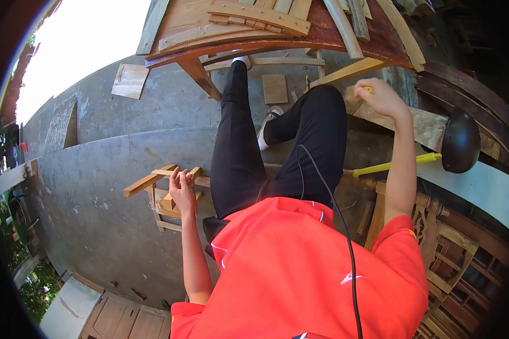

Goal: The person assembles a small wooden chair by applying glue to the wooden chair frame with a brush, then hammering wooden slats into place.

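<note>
My left hand [182, 195] is at the left of my legs, fingers curled at the top of a small wooden frame [167, 202] made of light slats. A longer wooden strip [141, 185] sticks out from the frame to the left. On the other side, my right hand [383, 99] is raised beyond my knee, closed around a yellow-handled brush [368, 89]. The brush's pale, blurred end points left, and the fingers partly cover the handle.
A reddish wooden table [325, 44] ahead bears several loose slats. A flat board [129, 81] and a square piece [275, 88] lie on the grey floor. At right are a yellow bar [398, 165], a black rounded object [461, 141] and stacked wooden furniture [452, 260]. A cable crosses my lap.
</note>
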Tool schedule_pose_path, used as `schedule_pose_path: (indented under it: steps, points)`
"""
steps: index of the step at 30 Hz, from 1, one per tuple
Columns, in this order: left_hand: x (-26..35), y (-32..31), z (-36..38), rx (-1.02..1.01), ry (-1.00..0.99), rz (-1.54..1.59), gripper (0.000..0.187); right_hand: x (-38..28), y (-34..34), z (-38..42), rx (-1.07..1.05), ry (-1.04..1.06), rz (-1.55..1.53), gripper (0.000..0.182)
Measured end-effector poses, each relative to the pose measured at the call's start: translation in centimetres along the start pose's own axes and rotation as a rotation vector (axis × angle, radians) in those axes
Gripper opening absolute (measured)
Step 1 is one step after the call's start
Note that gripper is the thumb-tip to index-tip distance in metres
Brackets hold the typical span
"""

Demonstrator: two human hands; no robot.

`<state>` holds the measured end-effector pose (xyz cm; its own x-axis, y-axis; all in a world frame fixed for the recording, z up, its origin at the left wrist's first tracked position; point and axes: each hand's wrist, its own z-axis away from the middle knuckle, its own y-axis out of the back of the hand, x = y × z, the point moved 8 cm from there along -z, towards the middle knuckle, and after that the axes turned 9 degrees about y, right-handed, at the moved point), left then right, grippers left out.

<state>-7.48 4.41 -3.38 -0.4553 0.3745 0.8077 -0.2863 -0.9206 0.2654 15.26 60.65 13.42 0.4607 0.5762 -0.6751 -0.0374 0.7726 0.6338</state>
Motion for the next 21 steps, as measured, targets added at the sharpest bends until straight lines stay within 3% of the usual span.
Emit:
schedule_pose_path:
  steps: [2, 5, 8, 11, 12, 15, 16, 19, 20, 21]
  points:
    - [0.6, -0.7, 0.1, -0.017, 0.015, 0.012, 0.043, 0.9, -1.2, 0.7, -0.131, -0.104, -0.341, 0.024]
    - [0.3, -1.1, -0.3, -0.034, 0.003, 0.001, 0.043, 6.3, 4.2, 2.0, 0.125, -0.418, 0.674, 0.025]
    - [0.4, -0.9, -0.3, -0.027, -0.022, -0.012, 0.042, 3.6, -0.4, 2.1, -0.025, -0.021, -0.483, 0.027]
    - [0.1, -0.6, -0.2, -0.032, -0.022, -0.054, 0.046, 2.2, 1.1, 5.5, 0.115, -0.345, 0.617, 0.026]
    - [0.0, -0.5, -0.3, -0.037, -0.026, -0.03, 0.046, 1.5, 1.2, 5.9, 0.165, -0.307, 0.573, 0.025]
    - [-0.4, -0.3, -0.3, -0.042, -0.03, -0.046, 0.046, -0.3, -3.6, 6.2, -0.031, -0.1, -0.419, 0.024]
    - [-0.6, -0.4, -0.4, -0.043, -0.01, -0.028, 0.047, 0.6, -2.7, 6.9, -0.004, -0.128, -0.085, 0.024]
    - [-0.5, -0.7, -0.6, -0.061, -0.036, -0.073, 0.047, -1.6, -0.9, 8.0, 0.069, -0.147, 0.274, 0.021]
    - [-0.5, -0.8, -0.4, -0.059, -0.025, -0.073, 0.047, -4.1, -2.6, 7.5, 0.006, -0.069, -0.218, 0.019]
    - [-0.2, -1.0, -0.4, -0.062, -0.018, -0.075, 0.047, -3.8, -3.1, 8.2, -0.017, -0.107, 0.03, 0.019]
